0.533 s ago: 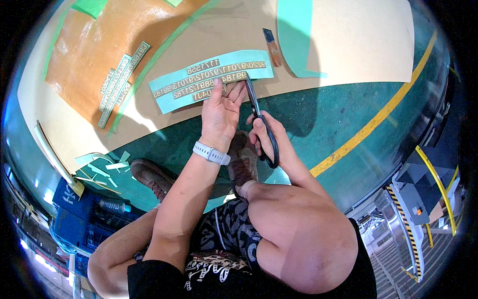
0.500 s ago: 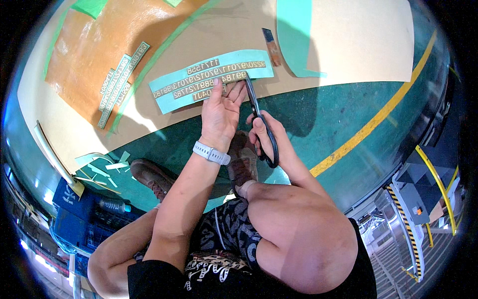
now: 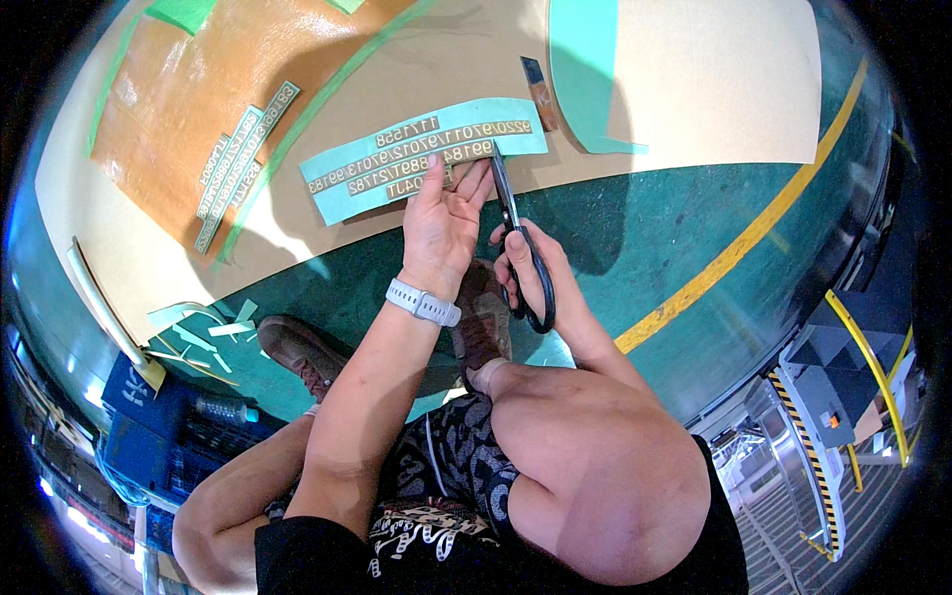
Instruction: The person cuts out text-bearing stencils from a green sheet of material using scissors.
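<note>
My left hand (image 3: 443, 228), with a pale watch on its wrist, is closed on the lower edge of a teal sheet (image 3: 476, 114). Its thumb lies on the front face, while the other fingers go partly out of sight behind. Rows of mirrored raised characters on brownish strips run across the sheet. In my right hand (image 3: 535, 263) is a pair of black-handled scissors (image 3: 504, 188), fingers wrapped in the loops. The blades point up to the sheet's lower edge, just right of my left fingertips; whether they are parted is hard to make out.
Tan board (image 3: 714, 89) lies ahead on the green floor. On its left, an orange-brown sheet (image 3: 159, 119) carries another character piece (image 3: 238, 169). A dark-tipped blade-like tool (image 3: 536, 91) rests beyond the teal sheet. Teal offcuts (image 3: 203, 327) lie near my left shoe (image 3: 297, 347).
Very little differs. The teal sheet, with my left hand and the scissors, has shifted slightly to the right.
</note>
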The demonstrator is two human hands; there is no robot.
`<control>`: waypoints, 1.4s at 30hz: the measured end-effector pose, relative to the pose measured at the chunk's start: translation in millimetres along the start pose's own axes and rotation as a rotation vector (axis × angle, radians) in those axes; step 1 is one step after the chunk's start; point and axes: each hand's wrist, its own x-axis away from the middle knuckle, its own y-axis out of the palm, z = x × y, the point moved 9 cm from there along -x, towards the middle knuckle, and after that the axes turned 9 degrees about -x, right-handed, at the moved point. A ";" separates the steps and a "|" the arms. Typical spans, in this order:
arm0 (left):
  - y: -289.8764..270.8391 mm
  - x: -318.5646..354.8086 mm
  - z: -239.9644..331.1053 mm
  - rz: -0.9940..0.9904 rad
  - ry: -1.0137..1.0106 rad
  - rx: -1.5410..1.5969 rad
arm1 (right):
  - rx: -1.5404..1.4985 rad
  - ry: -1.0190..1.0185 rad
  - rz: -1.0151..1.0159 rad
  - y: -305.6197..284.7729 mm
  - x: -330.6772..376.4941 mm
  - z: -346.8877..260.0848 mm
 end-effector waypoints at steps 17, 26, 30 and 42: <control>-3.8 -0.4 -1.6 0.043 -0.023 -0.004 | 0.020 -0.014 0.024 -0.9 -2.2 0.1; -5.6 -2.7 -4.2 0.049 -0.035 -0.012 | 0.028 0.004 0.049 -6.7 -4.2 1.5; -5.2 -3.6 -4.8 0.042 -0.034 -0.014 | 0.077 -0.041 0.078 -9.1 -4.7 -2.1; -3.2 -2.7 -3.9 0.034 -0.046 0.007 | 0.100 -0.035 0.054 -5.3 -3.8 -4.2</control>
